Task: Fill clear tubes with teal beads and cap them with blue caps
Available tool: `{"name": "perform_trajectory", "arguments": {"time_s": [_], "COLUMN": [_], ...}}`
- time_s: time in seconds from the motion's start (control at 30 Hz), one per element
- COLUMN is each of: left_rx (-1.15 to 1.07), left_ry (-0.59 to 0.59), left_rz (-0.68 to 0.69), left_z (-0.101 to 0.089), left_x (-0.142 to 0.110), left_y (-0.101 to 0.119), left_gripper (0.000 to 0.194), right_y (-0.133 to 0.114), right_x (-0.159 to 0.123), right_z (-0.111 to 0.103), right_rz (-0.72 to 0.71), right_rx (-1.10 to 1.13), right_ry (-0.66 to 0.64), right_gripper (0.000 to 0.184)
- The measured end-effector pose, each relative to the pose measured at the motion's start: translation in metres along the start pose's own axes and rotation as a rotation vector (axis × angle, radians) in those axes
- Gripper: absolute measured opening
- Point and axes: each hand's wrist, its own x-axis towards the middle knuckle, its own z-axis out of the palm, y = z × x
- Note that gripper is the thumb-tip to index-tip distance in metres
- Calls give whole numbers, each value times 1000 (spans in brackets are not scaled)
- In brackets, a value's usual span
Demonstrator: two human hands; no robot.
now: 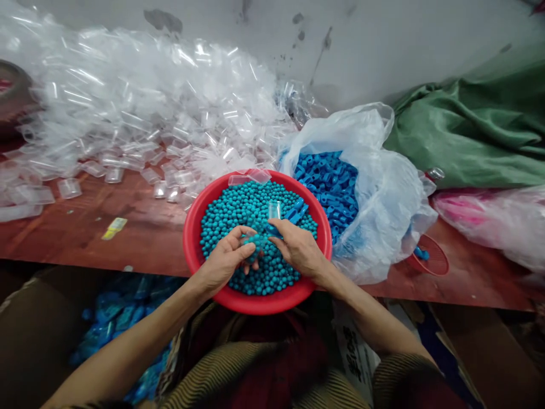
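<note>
A red basin (191, 230) full of small teal beads (225, 207) stands at the table's front edge. Over the beads, my left hand (223, 261) is closed around a clear plastic container (254, 241) with teal beads in it. My right hand (300, 250) pinches a blue plastic part (273, 229) close beside that container; my fingers hide most of the part. Just beyond my right fingers lie a clear plastic tube (275, 209) and more blue plastic pieces (297, 211) on the beads. Another clear piece (255, 176) rests on the basin's far rim.
Clear plastic containers (140, 102) are heaped at the back left. Right of the basin, a plastic bag (378, 193) holds blue parts (327, 182). Farther right are a small red basket (434, 258) and green cloth (464, 125). Below the table, a box holds blue items (123, 312).
</note>
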Motion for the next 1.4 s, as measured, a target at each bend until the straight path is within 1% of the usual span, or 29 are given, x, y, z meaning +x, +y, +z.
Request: {"name": "perform_trajectory", "arguments": {"time_s": [0.07,0.17,0.23,0.3,0.37,0.47,0.53,0.57,0.63,0.73,0.8,0.9,1.0,1.1,1.17,1.23,1.33,1.4], "left_rx": [38,100,128,144,150,154,176,186,201,204,205,230,258,291,326,342,308,295], "left_ry": [30,44,29,20,23,29,14,5,-11,-9,3,33,71,110,132,133,92,62], "left_rz": [21,47,58,64,60,62,66,72,88,137,165,179,193,215,233,240,217,205], "left_z": [0,2,5,9,12,14,15,15,16,18,21,23,22,19,18,19,20,21], "left_x": [1,1,1,1,1,1,0,0,-1,-3,-4,-6,-7,-6,-6,-5,-4,-4], "left_y": [-1,-3,-4,-5,-5,-4,-4,-4,-5,-6,-5,-5,-7,-11,-12,-11,-8,-6], "left_gripper": [40,37,36,35,35,37,36,36,37,39,41,40,33,27,26,27,36,38], "right_y": [-3,-5,-4,-2,0,1,0,-1,-4,-9,-10,-10,-7,-4,-2,1,4,4], "right_x": [-2,-4,-4,-5,-8,-13,-15,-16,-17,-18,-18,-18,-16,-13,-10,-8,-8,-10], "right_z": [-1,-5,-8,-11,-11,-10,-10,-11,-13,-14,-13,-12,-11,-7,-5,-7,-14,-17], "right_rz": [-55,-109,-84,-16,19,-53,-89,-77,-2,125,161,113,-16,-146,-203,-189,-62,-40], "right_rx": [37,207,346,434,427,330,323,342,391,434,456,486,465,387,348,353,415,425], "right_ry": [4,1,6,22,59,86,65,60,81,147,169,154,128,137,142,111,52,46], "right_gripper": [38,41,40,39,38,40,39,38,31,20,16,14,15,19,21,21,19,20]}}
